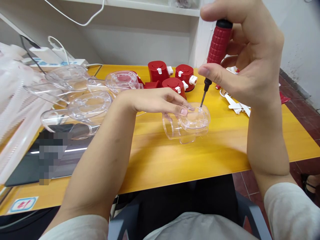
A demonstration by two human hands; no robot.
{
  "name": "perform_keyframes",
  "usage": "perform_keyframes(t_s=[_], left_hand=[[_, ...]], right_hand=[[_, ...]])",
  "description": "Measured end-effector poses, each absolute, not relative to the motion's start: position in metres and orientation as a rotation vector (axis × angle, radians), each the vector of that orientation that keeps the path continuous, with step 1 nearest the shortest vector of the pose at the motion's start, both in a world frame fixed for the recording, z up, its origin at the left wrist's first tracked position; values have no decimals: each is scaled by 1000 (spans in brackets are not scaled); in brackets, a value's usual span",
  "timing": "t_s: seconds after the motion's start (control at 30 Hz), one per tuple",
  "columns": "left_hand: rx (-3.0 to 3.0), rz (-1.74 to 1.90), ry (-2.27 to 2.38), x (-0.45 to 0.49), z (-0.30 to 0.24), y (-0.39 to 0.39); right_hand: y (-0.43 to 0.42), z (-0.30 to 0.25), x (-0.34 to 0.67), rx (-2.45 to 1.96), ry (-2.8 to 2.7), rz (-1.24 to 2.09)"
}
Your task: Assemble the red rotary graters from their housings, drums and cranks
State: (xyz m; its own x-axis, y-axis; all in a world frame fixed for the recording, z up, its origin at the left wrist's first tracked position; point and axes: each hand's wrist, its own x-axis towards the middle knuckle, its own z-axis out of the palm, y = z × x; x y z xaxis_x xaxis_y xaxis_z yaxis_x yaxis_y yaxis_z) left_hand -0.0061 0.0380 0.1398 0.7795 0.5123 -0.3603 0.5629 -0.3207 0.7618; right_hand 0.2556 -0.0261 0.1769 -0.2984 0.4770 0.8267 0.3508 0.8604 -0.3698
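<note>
My right hand (246,60) is closed round a red-handled screwdriver (218,43) held upright, its thin shaft pointing down into a clear plastic housing (186,125) on the yellow table (205,153). My left hand (156,101) reaches across from the left and its fingertips press on the housing's top, steadying it. The screwdriver tip meets the housing near its far rim.
Three red plastic bases (172,78) with white clips stand behind the housing. Several more clear housings (87,106) lie at the left, beside a dark tablet (55,156) and a stack of clear plastic parts (15,110). White plastic pieces (236,105) lie at the right. A power strip (57,60) sits far left.
</note>
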Motion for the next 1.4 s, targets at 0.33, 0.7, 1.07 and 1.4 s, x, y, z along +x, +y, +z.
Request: perform_keyframes(t_s=[0.33, 0.7, 1.07, 1.4], left_hand=[[1962, -71, 792, -7, 139, 40], [1967, -58, 813, -7, 138, 40], [1969, -62, 824, -7, 139, 38], [1943, -52, 814, -7, 138, 39]], right_hand=[[-37, 179, 252, -614, -1859, 283], [-24, 174, 257, -618, -1880, 186], [-32, 178, 255, -614, -1880, 223], [-32, 179, 255, -742, -1855, 115]])
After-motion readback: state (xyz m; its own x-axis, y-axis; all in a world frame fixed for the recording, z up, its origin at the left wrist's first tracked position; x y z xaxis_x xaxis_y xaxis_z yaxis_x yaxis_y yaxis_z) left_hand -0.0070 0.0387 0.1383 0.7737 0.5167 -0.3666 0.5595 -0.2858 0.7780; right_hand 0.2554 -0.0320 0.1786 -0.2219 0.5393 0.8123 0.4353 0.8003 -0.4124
